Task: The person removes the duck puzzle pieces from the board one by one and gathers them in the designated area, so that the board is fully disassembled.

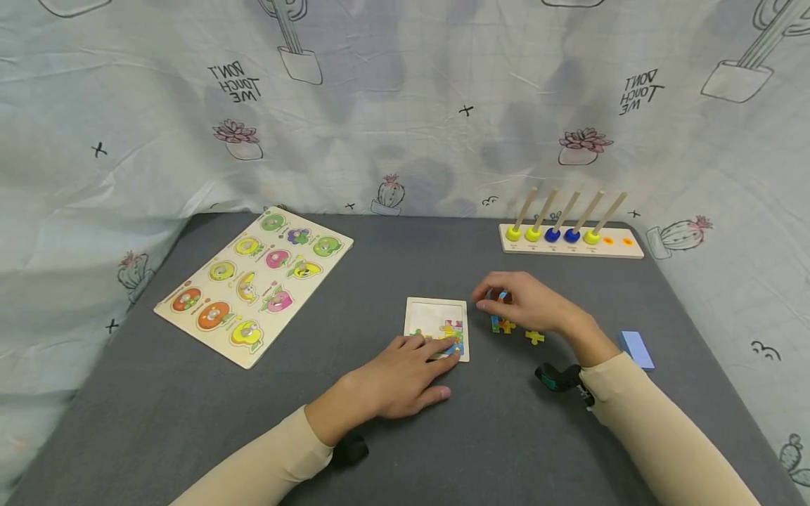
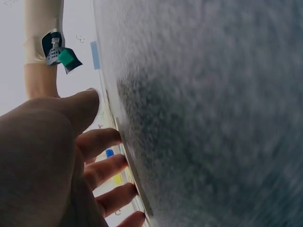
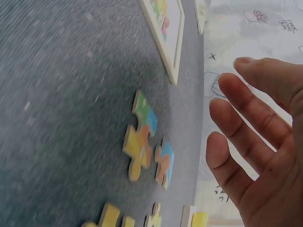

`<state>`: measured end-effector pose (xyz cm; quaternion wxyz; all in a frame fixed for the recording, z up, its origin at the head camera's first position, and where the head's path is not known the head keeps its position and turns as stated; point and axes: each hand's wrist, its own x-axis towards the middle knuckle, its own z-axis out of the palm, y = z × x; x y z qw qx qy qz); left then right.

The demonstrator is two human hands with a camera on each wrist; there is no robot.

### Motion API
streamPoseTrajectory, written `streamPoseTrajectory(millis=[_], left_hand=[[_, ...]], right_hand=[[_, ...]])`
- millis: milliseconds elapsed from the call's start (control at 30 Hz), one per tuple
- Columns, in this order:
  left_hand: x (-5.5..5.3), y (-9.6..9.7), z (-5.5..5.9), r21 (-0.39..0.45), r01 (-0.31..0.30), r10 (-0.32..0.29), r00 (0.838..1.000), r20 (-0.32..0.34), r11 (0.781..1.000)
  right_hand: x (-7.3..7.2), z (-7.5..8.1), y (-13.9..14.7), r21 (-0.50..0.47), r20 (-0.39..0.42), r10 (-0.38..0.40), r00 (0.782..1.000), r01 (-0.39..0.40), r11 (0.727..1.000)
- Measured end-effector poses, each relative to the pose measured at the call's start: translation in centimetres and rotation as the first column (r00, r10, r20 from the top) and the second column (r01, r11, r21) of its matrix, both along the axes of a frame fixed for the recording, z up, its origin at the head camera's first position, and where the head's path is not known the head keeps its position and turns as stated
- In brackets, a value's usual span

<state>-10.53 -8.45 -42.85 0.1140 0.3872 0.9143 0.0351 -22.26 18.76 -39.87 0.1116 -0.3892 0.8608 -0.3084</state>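
A small square jigsaw tray (image 1: 422,313) lies on the table, with joined colourful pieces in its lower part. My left hand (image 1: 401,376) rests on its near edge, fingers extended over some of the pieces; in the left wrist view the fingertips touch the tray's rim (image 2: 135,176). To the right of the tray, my right hand (image 1: 528,299) hovers with loosely bent fingers and nothing held. Below it lie loose jigsaw pieces, among them a yellow one (image 1: 534,337). The right wrist view shows a yellow-orange piece (image 3: 136,144) and a blue-and-orange piece (image 3: 164,163) apart from the fingers.
A wooden fruit puzzle board (image 1: 259,246) lies at the left. At the back right stands a peg board (image 1: 572,247) with yellow and blue rings. A light blue block (image 1: 636,350) is near the right edge. Behind the table hangs a printed curtain (image 1: 418,126).
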Motion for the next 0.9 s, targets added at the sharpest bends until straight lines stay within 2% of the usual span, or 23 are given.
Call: streamPoseTrajectory(millis=[233, 567, 767, 900], left_hand=[[-0.6, -0.4, 0.3, -0.007, 0.024, -0.024, 0.999, -0.022, 1.000], [-1.8, -0.9, 0.5, -0.022, 0.075, -0.077, 0.992, -0.097, 0.997], [-2.3, -0.8, 0.6, -0.065, 0.107, -0.114, 0.988, -0.108, 0.992], [-2.5, -0.8, 0.7, -0.063, 0.107, -0.112, 0.989, -0.096, 0.992]], right_hand=[[-0.1, 0.0, -1.1, -0.022, -0.011, 0.028, 1.000, -0.028, 0.999], [0.0, -0.6, -2.7, -0.041, 0.039, 0.051, 0.998, -0.050, 0.998], [0.3, -0.6, -3.6, -0.031, 0.059, 0.093, 0.994, -0.091, 0.995], [0.3, -0.8, -4.3, -0.019, 0.074, 0.096, 0.993, -0.095, 0.995]])
